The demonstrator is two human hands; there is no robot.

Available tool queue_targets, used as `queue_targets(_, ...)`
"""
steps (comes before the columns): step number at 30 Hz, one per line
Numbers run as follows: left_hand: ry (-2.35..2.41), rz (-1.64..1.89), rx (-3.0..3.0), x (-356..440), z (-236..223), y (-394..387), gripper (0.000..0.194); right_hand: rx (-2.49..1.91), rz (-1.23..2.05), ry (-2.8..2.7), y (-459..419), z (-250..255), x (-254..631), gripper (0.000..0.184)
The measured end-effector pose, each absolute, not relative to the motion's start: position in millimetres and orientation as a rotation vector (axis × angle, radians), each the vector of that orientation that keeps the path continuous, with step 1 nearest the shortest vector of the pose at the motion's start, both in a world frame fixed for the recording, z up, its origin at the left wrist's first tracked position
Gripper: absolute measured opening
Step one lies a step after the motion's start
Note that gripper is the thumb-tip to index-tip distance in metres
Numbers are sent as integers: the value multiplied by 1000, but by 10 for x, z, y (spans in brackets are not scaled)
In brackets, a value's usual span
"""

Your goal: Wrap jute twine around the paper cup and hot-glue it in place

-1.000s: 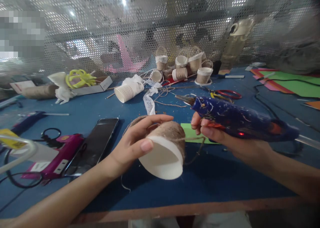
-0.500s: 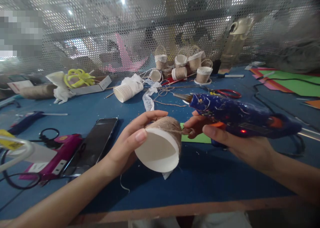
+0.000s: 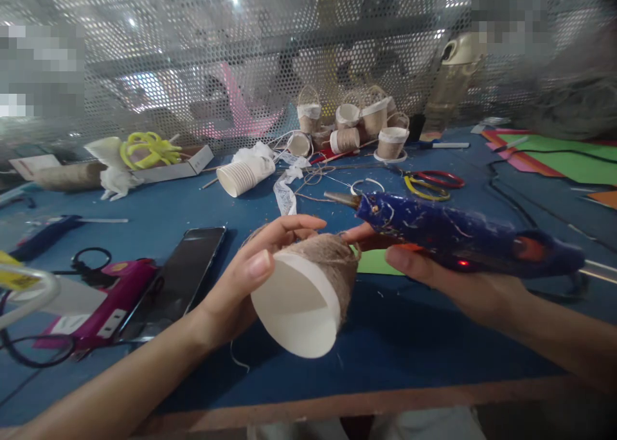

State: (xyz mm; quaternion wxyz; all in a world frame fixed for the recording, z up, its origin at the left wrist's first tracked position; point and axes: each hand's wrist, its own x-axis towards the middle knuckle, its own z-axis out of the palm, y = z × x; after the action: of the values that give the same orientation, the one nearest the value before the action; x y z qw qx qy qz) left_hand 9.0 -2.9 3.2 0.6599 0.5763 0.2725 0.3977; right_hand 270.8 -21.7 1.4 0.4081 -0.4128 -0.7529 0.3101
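Observation:
My left hand is closed round a white paper cup wrapped in brown twine. The cup lies tilted on its side, its open mouth turned toward me. In my right hand is a blue hot glue gun with a lit red light and dried glue strands on its body. Its metal nozzle points left, above and beyond the cup. The right fingertips reach the twine at the cup's far right side; some of them are hidden behind the cup and the gun.
Several twine-covered baskets stand at the back. Stacked paper cups, white lace and scissors lie before them. At left are a phone, a magenta power strip and another glue gun. Green paper lies behind the cup.
The cup has turned and come slightly lower and nearer. My right hand has shifted a little left and down with the glue gun, uncovering more of the scissors.

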Motion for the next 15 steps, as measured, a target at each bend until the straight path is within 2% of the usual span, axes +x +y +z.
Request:
queue_targets(6, 539, 831, 1302, 79, 10, -53, 66, -953, 818, -1902, -230, 21, 2684, 37)
queue_targets(15, 559, 852, 1392, 78, -36, -28, 68, -1034, 890, -1871, -221, 16, 2686, 26)
